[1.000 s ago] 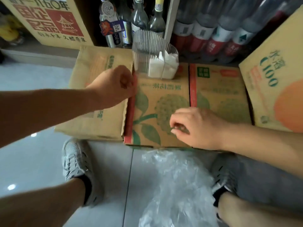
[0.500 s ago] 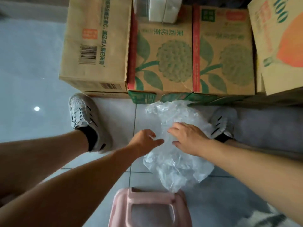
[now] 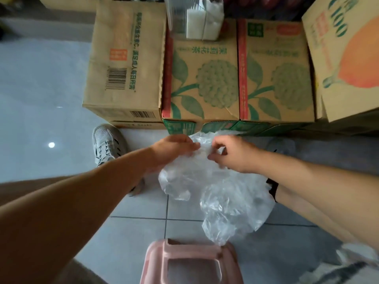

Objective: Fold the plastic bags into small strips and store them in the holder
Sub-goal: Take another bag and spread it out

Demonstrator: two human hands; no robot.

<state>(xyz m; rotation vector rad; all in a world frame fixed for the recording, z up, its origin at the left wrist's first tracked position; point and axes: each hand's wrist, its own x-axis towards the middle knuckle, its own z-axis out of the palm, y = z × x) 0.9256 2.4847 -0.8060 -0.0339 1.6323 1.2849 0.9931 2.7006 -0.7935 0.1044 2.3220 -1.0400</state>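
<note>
Both hands are meeting at the top edge of a clear plastic bag (image 3: 217, 187), which is hanging crumpled above the tiled floor (image 3: 133, 226), just in front of the cardboard boxes (image 3: 205, 78). The left hand (image 3: 172, 149) is pinching the film from the left side with its fingers (image 3: 192, 146) lying fairly straight over it. The right hand (image 3: 235, 154) is grasping it with curled fingers (image 3: 215, 145) close beside. The ribbed clear holder (image 3: 180, 15) is standing on the middle box at the far edge, with white folded strips (image 3: 205, 25) sitting inside. A pink stool (image 3: 190, 261) is showing below the bag, a grey shoe (image 3: 106, 142) to the left.
</note>
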